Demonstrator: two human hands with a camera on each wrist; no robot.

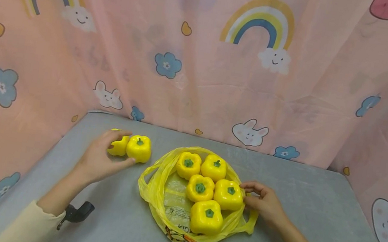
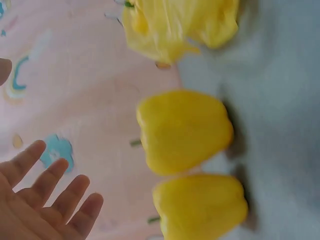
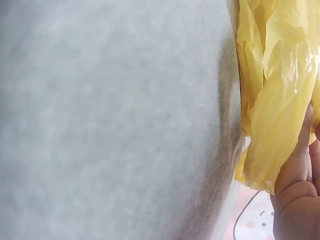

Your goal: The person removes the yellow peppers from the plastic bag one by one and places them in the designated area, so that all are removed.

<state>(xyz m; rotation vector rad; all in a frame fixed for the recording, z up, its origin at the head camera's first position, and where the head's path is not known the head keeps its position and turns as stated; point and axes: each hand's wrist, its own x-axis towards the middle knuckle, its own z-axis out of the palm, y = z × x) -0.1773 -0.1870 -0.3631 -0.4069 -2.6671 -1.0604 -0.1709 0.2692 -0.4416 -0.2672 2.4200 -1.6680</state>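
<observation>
A yellow plastic bag [image 1: 157, 199] stands wide open on the table, with several yellow bell peppers [image 1: 200, 189] inside, green stems up. My right hand [image 1: 267, 205] is at the bag's right rim and pinches the plastic between thumb and fingers; part of that grip is hidden in the right wrist view. Left of the bag, two more yellow bell peppers [image 1: 139, 148] sit side by side on the table. Over them is my left hand [image 1: 97, 161], its fingers spread and apart from both peppers in the left wrist view [image 2: 37, 210], holding nothing.
The grey tabletop [image 1: 115, 222] lies under everything. A pink patterned curtain [image 1: 197, 96] hangs behind it and along both sides. One bag handle [image 1: 248, 225] lies at the right, near my right hand. Dark wrist-camera mounts sit under both forearms.
</observation>
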